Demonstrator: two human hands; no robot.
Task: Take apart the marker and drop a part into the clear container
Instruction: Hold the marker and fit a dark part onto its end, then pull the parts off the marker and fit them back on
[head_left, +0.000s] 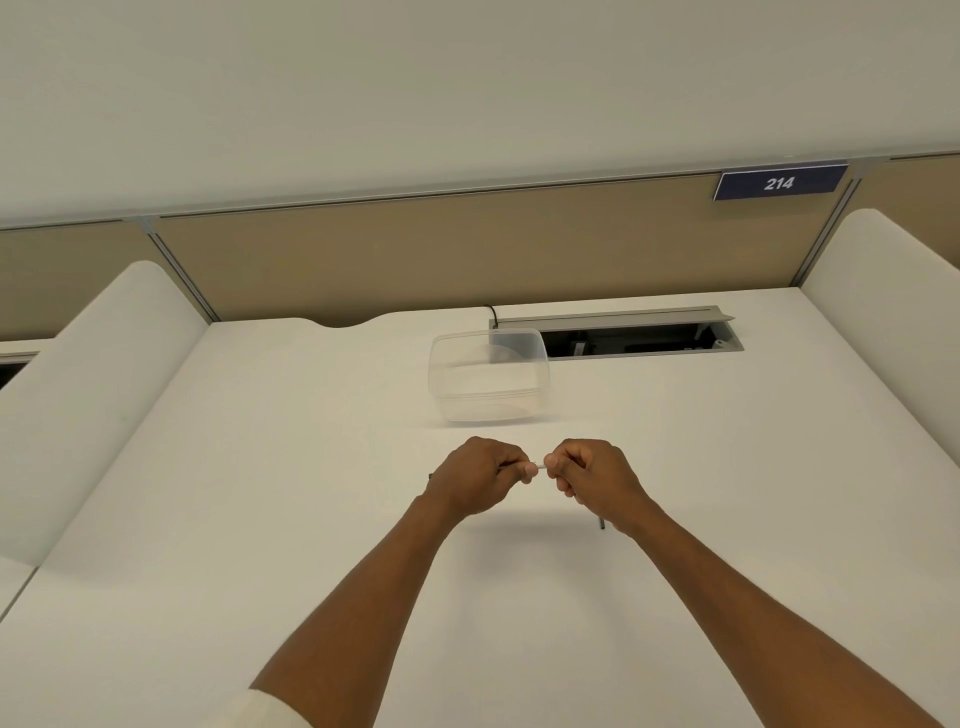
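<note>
Both my hands grip a thin marker (540, 468) above the white desk, and only a short pale stretch of it shows between them. My left hand (480, 475) is curled round the left part, with a dark tip poking out past the wrist. My right hand (589, 480) is curled round the right part, and a dark end sticks out below it. The clear container (488, 376) stands open and empty on the desk just beyond my hands.
The white desk (260, 493) has raised white side dividers left (93, 395) and right (893, 322). An open cable tray (639, 338) sits behind the container. A tan partition with a "214" sign (779, 183) closes the back.
</note>
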